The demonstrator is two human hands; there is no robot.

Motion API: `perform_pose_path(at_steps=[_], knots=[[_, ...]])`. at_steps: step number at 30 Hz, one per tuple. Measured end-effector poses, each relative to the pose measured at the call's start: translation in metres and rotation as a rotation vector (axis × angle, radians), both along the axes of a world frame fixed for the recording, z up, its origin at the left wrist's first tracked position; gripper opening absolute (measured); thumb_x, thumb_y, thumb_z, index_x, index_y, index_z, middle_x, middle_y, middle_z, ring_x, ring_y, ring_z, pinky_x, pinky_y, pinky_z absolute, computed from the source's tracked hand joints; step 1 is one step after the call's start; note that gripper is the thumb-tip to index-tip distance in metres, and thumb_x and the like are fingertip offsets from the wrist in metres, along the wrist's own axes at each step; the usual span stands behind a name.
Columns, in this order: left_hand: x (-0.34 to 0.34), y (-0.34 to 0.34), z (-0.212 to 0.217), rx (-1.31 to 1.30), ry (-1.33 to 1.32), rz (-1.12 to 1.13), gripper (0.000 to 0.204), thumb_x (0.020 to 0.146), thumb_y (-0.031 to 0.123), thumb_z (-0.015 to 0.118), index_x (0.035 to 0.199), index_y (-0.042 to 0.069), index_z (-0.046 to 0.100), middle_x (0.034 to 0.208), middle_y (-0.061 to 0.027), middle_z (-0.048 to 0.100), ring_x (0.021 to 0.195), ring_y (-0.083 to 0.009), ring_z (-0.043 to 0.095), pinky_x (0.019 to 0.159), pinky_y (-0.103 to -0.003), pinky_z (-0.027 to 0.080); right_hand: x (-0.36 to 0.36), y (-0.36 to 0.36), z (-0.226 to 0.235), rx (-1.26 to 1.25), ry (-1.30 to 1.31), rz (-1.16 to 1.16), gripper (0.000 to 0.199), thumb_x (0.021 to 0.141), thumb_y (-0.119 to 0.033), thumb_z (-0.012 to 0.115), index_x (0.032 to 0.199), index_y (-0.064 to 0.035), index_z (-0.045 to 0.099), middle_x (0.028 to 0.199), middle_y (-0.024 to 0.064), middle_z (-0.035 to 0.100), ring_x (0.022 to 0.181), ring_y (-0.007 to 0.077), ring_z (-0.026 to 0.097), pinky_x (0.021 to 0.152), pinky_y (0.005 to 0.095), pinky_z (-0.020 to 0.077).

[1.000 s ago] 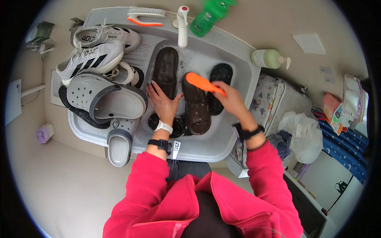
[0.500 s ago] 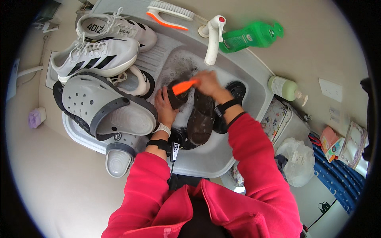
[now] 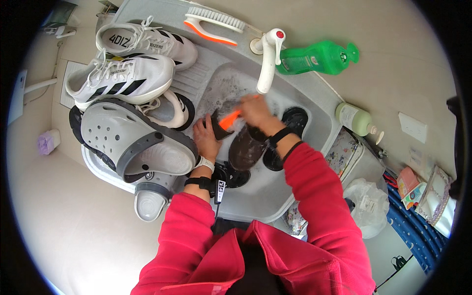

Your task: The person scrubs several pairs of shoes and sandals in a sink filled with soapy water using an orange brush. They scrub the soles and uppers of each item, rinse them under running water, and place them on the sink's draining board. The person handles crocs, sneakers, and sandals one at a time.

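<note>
My right hand (image 3: 257, 111) is closed round the handle of an orange scrubbing brush (image 3: 228, 120). Its head lies against a dark brown slipper (image 3: 221, 132) in the soapy sink (image 3: 275, 199). The brush's bristles are hidden. With fingers bent against the slipper's left side, my left hand (image 3: 206, 140) holds it steady. Just right of it, below my right hand, rests a second brown slipper (image 3: 246, 151), wet and partly covered by that hand. Black clogs (image 3: 295, 120) stand in the suds at the right, and another black piece of footwear (image 3: 237, 177) sits by my left wrist.
White sneakers (image 3: 125, 78) and grey clogs (image 3: 118, 135) are piled on the drainboard at left. Behind the sink are a white-and-orange brush (image 3: 211, 24), a white faucet (image 3: 268, 61) and a green bottle (image 3: 314, 59) on its side. A pump bottle (image 3: 355, 119) is at the right rim.
The orange brush stays against the slipper while my right hand shifts slightly. The second slipper has turned, with more of it under my right hand. The whole view has shifted a little.
</note>
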State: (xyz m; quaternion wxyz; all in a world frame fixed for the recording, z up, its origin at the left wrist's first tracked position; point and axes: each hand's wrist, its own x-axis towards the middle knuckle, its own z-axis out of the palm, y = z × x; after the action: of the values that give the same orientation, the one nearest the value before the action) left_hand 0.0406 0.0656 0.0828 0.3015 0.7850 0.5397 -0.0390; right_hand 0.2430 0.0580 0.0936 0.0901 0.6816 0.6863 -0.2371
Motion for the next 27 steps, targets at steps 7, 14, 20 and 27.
perform_pose_path(at_steps=[7, 14, 20, 27], knots=[[-0.002, -0.008, 0.003, 0.005, 0.005, 0.06, 0.106, 0.05, 0.012, 0.092, 0.141, 0.01, 0.037, 0.131, -0.0179, 0.045, 0.121, -0.0385, 0.045, 0.106, -0.042, 0.04, -0.002, 0.023, 0.001, 0.042, 0.179, 0.126, 0.021, 0.077, -0.016, 0.068, 0.095, -0.0235, 0.076, 0.096, 0.0009, 0.065, 0.103, 0.0225, 0.059, 0.089, 0.0437, 0.0448], [0.0, -0.01, -0.002, -0.023, 0.018, 0.058, 0.103, 0.049, 0.012, 0.093, 0.137, 0.009, 0.04, 0.13, -0.0173, 0.045, 0.119, -0.0382, 0.044, 0.103, -0.043, 0.041, 0.004, -0.001, -0.02, 0.06, 0.115, 0.169, 0.018, 0.083, -0.026, 0.067, 0.099, -0.0263, 0.076, 0.093, 0.0004, 0.066, 0.103, 0.0213, 0.058, 0.089, 0.0421, 0.0377], [-0.001, -0.011, -0.007, -0.037, 0.084, 0.015, 0.107, 0.048, 0.017, 0.094, 0.139, 0.008, 0.039, 0.131, -0.0174, 0.046, 0.118, -0.0381, 0.045, 0.102, -0.041, 0.043, 0.011, -0.001, 0.005, -0.09, -0.002, 0.027, 0.021, 0.079, -0.024, 0.069, 0.099, -0.0257, 0.076, 0.09, 0.0006, 0.066, 0.102, 0.0231, 0.059, 0.09, 0.042, 0.0385], [-0.006, -0.007, -0.015, -0.048, -0.114, 0.11, 0.11, 0.042, 0.018, 0.094, 0.137, 0.008, 0.039, 0.129, -0.0177, 0.042, 0.12, -0.0396, 0.038, 0.106, -0.051, 0.032, -0.007, 0.016, 0.005, 0.039, -0.083, 0.041, 0.017, 0.074, -0.02, 0.071, 0.09, -0.0233, 0.076, 0.089, -0.0009, 0.065, 0.095, 0.0232, 0.059, 0.09, 0.0431, 0.0411]])
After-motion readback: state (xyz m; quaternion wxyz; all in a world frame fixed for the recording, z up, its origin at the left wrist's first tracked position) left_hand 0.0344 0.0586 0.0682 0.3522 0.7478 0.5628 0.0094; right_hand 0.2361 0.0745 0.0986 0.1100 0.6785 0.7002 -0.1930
